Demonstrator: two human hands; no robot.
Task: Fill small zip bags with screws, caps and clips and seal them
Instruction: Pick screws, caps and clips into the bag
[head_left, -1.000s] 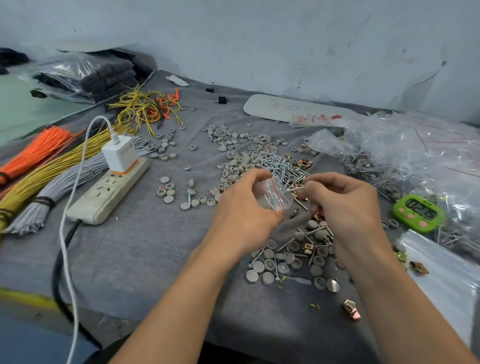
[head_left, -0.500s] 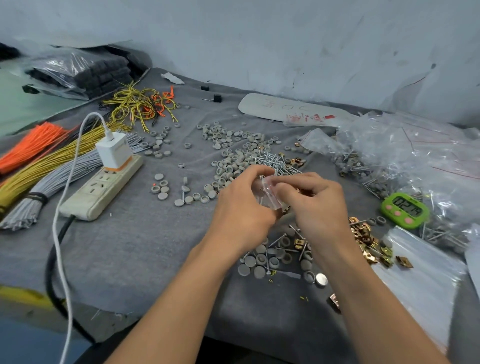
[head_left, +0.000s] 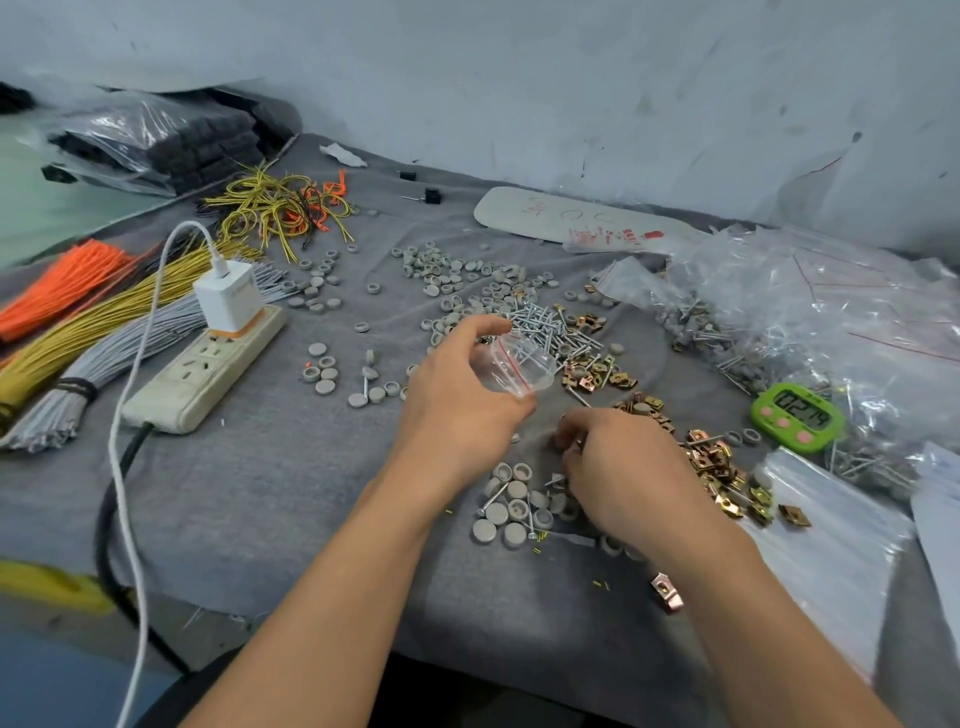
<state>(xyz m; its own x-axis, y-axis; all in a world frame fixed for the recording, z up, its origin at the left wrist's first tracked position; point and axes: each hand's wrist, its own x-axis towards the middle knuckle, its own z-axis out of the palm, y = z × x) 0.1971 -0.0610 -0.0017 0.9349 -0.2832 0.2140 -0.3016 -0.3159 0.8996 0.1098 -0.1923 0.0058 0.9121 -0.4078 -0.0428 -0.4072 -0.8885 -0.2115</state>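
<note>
Grey felt cloth (head_left: 270, 493) covers the bench below a scuffed pale wall (head_left: 571, 78), and every part lies loose on it. Our left hand (head_left: 457, 400) pinches a small zip bag (head_left: 517, 364) between thumb and fingers. It is lifted off the cloth with its red-lined mouth turned toward the other hand, which we judge keeps it ready to take parts. Whether the screws seen through it are inside or behind it, we cannot tell. Our right hand (head_left: 628, 473) is apart from the bag, nearer us and down on the cloth, its fingers curled over loose parts; we cannot tell if it has anything pinched. Grey caps (head_left: 506, 512) sit just left of that hand, brass clips (head_left: 719, 465) just right of it, and the screw pile (head_left: 540, 325) just beyond the bag, so one hand can feed while the other holds. Farther right lie a green timer (head_left: 797, 418), a stack of empty zip bags (head_left: 826, 525) and a heap of filled bags (head_left: 831, 322). Well left of the left hand, out of the way, are a power strip (head_left: 208, 376) and wire bundles (head_left: 78, 322).
</note>
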